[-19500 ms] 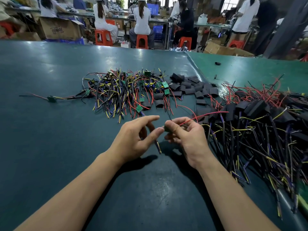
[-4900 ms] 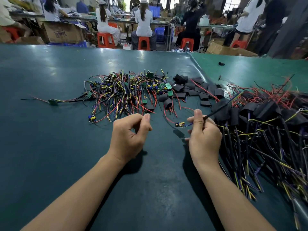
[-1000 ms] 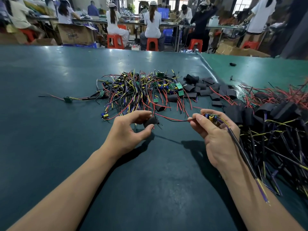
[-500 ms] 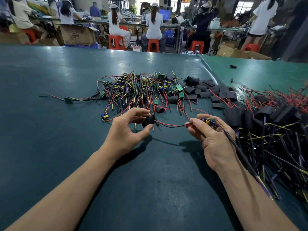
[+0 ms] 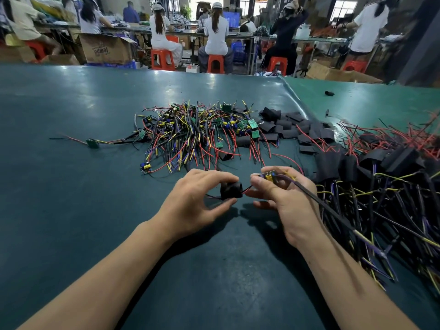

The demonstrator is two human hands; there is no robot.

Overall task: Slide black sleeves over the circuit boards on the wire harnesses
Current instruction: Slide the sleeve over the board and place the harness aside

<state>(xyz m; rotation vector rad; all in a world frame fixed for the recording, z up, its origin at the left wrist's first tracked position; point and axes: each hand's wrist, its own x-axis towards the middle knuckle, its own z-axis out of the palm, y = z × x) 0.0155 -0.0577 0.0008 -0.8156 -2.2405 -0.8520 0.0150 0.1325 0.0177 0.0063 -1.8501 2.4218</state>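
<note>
My left hand [image 5: 192, 206] pinches a black sleeve [image 5: 230, 190] between thumb and fingers, its opening turned toward the right. Red and black wires run out of the sleeve to a small circuit board [image 5: 268, 175] with yellow and blue parts. My right hand [image 5: 283, 198] grips that board, and the harness's black, purple and yellow leads [image 5: 333, 210] trail off over my right wrist. The sleeve sits on the wires just left of the board and does not cover it.
A heap of bare harnesses with green boards [image 5: 197, 132] lies ahead on the dark green table [image 5: 71, 186]. Loose black sleeves [image 5: 292, 129] lie right of it. Sleeved harnesses [image 5: 381, 177] pile up at the right. People sit at benches beyond.
The sleeve in my left hand has slid right along the red wire, closing the gap to the board in my right hand. Both hands have drawn closer together.
</note>
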